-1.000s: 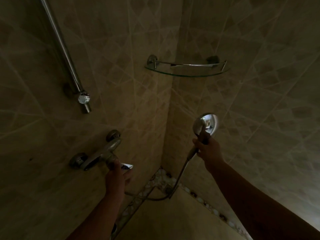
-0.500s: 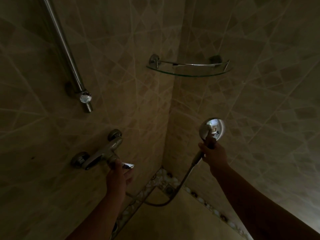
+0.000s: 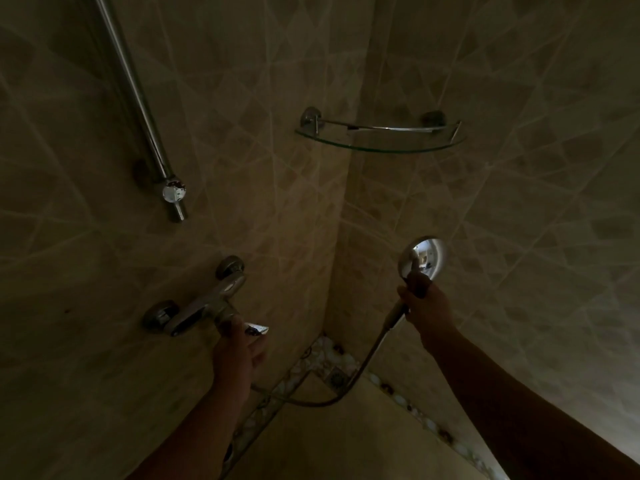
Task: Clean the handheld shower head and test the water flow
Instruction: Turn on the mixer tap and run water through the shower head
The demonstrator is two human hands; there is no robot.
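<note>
Lever [image 3: 256, 329] half hidden under left hand [image 3: 239, 355].

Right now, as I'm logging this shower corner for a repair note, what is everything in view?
shower head: one, chrome, held up near the right wall
hose: one, metal, sagging from the handle to the floor
mixer tap: one, chrome, left wall
slide rail: one, chrome, upper left wall
corner shelf: one, glass
floor drain: one, corner
left hand: on the tap lever
right hand: grips the shower handle
</note>
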